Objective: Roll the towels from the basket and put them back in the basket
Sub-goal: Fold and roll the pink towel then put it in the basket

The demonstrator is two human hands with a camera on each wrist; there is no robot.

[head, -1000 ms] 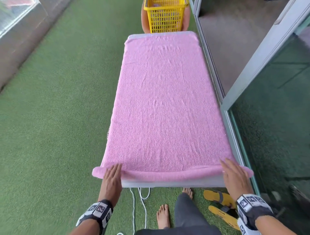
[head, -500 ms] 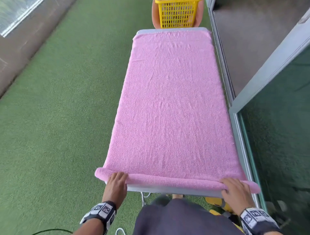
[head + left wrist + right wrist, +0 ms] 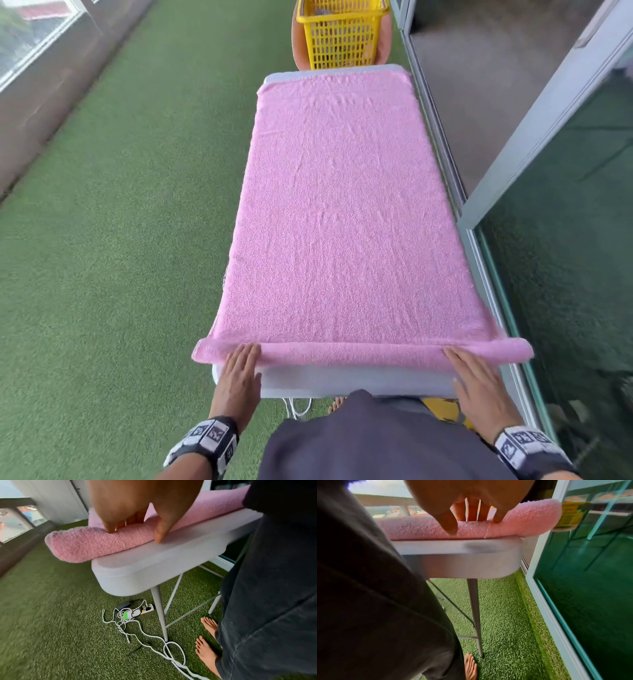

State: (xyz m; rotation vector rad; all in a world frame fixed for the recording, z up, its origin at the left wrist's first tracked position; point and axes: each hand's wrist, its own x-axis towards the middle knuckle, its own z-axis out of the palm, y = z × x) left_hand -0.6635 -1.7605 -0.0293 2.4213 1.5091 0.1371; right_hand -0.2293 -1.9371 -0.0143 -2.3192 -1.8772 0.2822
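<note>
Head view, left to right. Green artificial turf point(image 3: 120, 240) fills the left half of the frame, with a dark low wall and window strip at the far upper left.

Left hand point(image 3: 239, 371) sits lower centre-left: fingers straight and together, laid flat on the rolled near edge of the pink towel point(image 3: 342, 205); nothing gripped. In the left wrist view the fingertips point(image 3: 109, 530) press down into the roll and the thumb tip reaches the white table point(image 3: 154, 566) edge just below it. The roll's end overhangs the table corner on that side.

On the turf under the table: a white power strip point(image 3: 145, 608) with a tangle of white cables point(image 3: 130, 623), bare feet to its right.

The towel lies flat along the table's whole length, centre frame; only the near edge is rolled, one thin tube spanning the full width. A bare strip of table shows between the roll and the person's dark trousers point(image 3: 376, 442).

Yellow basket point(image 3: 339, 37) stands at top centre, beyond the table's far end, well apart from both hands. Contents: cannot tell.

Right hand point(image 3: 479, 383) at lower right: fingers extended, slightly spread, resting on top of the roll; no pinch. Right wrist view confirms it, fingertips point(image 3: 498, 519) on the tube and the thumb down its front face. That end of the roll also overhangs the table.

Far right: glass sliding door point(image 3: 565, 274) with pale frame.
</note>
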